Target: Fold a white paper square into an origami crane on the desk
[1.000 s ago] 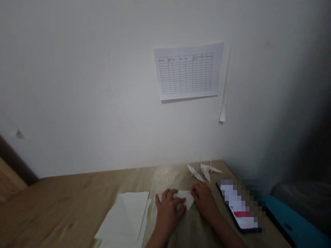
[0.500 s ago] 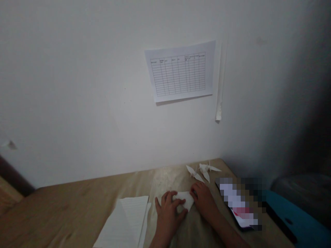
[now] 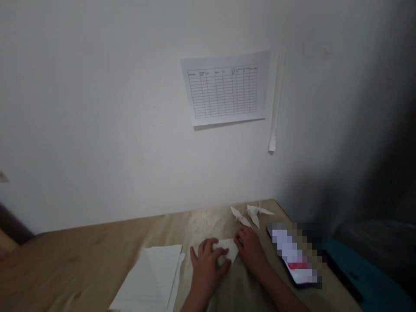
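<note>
A small white folded paper (image 3: 227, 250) lies on the wooden table (image 3: 81, 260) near its front edge. My left hand (image 3: 205, 265) presses on the paper's left part with curled fingers. My right hand (image 3: 249, 251) pinches the paper's right edge. Two finished white paper cranes (image 3: 250, 214) stand just beyond my right hand, near the wall.
A stack of lined white sheets (image 3: 152, 279) lies left of my hands. A phone (image 3: 294, 255) with a lit screen rests at the right. A blue object (image 3: 364, 286) sits past the table's right edge. A printed grid sheet (image 3: 225, 89) hangs on the wall.
Both hands stay on the folded paper with only small finger shifts. The view has drifted a little, so everything sits slightly further left in the picture.
</note>
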A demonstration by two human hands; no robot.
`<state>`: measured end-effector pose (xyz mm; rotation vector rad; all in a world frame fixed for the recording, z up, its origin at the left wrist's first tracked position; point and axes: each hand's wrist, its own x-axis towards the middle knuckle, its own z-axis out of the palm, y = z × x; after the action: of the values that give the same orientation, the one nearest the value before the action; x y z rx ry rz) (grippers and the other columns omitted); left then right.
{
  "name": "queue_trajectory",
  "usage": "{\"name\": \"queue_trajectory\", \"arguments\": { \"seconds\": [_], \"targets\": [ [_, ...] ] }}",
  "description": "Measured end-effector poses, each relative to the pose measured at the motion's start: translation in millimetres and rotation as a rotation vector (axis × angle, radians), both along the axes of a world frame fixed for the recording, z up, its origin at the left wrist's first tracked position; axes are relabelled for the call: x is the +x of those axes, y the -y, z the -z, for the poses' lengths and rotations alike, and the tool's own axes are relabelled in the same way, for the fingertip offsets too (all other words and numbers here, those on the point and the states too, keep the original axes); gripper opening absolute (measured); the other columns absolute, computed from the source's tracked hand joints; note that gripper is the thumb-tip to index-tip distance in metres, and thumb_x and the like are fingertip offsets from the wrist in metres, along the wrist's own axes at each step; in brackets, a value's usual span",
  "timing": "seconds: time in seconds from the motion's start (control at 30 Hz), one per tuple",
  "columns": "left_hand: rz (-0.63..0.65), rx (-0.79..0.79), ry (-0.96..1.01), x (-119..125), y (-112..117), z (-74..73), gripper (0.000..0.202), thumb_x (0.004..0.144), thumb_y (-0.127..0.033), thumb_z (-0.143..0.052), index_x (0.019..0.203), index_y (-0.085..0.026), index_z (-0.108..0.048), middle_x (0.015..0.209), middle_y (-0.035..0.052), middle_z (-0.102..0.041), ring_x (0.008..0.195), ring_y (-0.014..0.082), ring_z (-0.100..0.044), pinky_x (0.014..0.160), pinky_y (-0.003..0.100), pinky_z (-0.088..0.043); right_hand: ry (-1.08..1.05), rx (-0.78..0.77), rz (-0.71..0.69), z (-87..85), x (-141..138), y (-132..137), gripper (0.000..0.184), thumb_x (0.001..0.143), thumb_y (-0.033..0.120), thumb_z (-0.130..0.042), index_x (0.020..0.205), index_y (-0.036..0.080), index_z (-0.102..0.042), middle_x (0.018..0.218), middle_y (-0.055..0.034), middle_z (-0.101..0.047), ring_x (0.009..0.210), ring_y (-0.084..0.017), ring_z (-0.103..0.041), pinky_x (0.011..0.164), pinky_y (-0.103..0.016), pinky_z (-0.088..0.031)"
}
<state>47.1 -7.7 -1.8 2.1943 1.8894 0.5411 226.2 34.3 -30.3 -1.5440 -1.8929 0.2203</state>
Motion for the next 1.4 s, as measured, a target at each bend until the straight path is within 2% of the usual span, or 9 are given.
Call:
{"name": "queue_trajectory", "arguments": {
  "seconds": [0.27,0.67,1.27,1.4],
  "targets": [
    [0.002,-0.016,-0.002,1.7,1.0,-5.5,0.025,0.081,-0.040,-0.071,0.105,-0.043,-0.075,0.140,0.0006,-0.060,0.137,0.0313,-0.045,0.117,0.073,-0.007,0.001,-0.007,-0.005,-7.7,0.4,3.1,0.015,0.090,0.012,-0.052,0.083,0.020,-0.063,0.097,-0.0071,-0.066,0.102,-0.024,-0.058,0.093,-0.034,-0.043],
    [0.033,-0.005,-0.006,3.9,2.8,-8.7,0.029,0.079,-0.049,-0.073,0.107,-0.040,-0.075,0.139,0.0031,-0.060,0.137,0.0331,-0.045,0.118,0.071,-0.004,0.009,0.015,-0.015,-3.8,1.4,3.0,0.012,0.092,0.014,-0.053,0.087,0.020,-0.063,0.097,-0.0069,-0.068,0.101,-0.024,-0.059,0.092,-0.033,-0.043],
    [0.012,-0.018,-0.019,7.0,3.7,-11.1,0.028,0.080,-0.045,-0.072,0.107,-0.039,-0.075,0.138,0.0037,-0.059,0.135,0.0331,-0.045,0.117,0.074,-0.009,0.028,0.005,-0.012,-6.8,4.0,2.7,0.013,0.090,0.014,-0.054,0.083,0.021,-0.062,0.097,-0.0060,-0.067,0.100,-0.023,-0.057,0.091,-0.034,-0.041],
    [0.021,-0.007,-0.019,6.1,4.1,-10.2,0.023,0.085,-0.041,-0.068,0.107,-0.039,-0.075,0.139,0.0023,-0.060,0.136,0.0319,-0.045,0.117,0.074,-0.008,0.019,0.018,-0.026,-5.1,5.7,2.6,0.013,0.091,0.014,-0.053,0.084,0.021,-0.062,0.097,-0.0056,-0.067,0.100,-0.023,-0.057,0.092,-0.033,-0.041]
  ]
}}
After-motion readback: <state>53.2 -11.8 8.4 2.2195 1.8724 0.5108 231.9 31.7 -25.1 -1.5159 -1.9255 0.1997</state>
